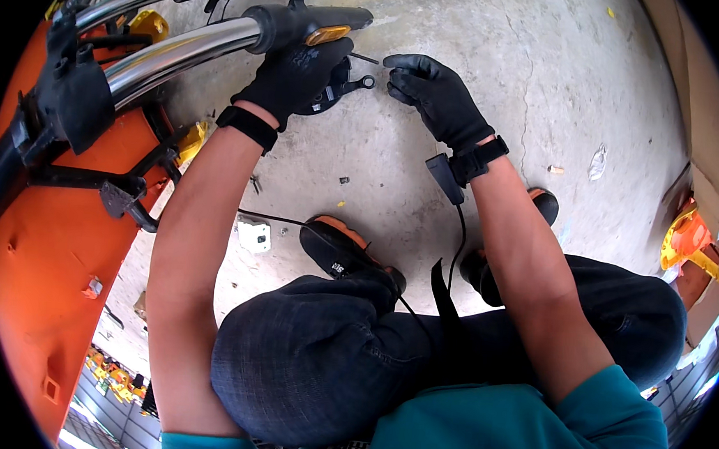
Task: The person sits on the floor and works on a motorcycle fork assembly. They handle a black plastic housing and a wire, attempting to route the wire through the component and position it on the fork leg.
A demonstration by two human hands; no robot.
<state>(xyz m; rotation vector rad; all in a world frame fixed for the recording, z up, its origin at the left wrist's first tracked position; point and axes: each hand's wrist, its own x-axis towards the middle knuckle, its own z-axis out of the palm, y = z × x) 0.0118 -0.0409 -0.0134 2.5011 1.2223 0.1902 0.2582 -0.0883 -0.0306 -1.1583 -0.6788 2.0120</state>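
My gloved left hand [298, 77] is closed on a black mechanical part [335, 91] with a ring end [366, 82], just below a chrome tube [185, 49] with a black end and an orange reflector [328, 35]. A thin dark rod [363, 58] sticks out toward my gloved right hand [429, 93], whose fingers are curled just right of its tip; anything inside them is hidden. A small black device [444, 180] with a cable hangs at my right wrist.
An orange body [52, 263] with black brackets [123, 185] fills the left side. Small loose parts and a pale plate [253, 235] lie on the concrete floor [508, 85] around my shoes [337, 248]. Cardboard [697, 89] and an orange-yellow plastic item [688, 240] stand at the right.
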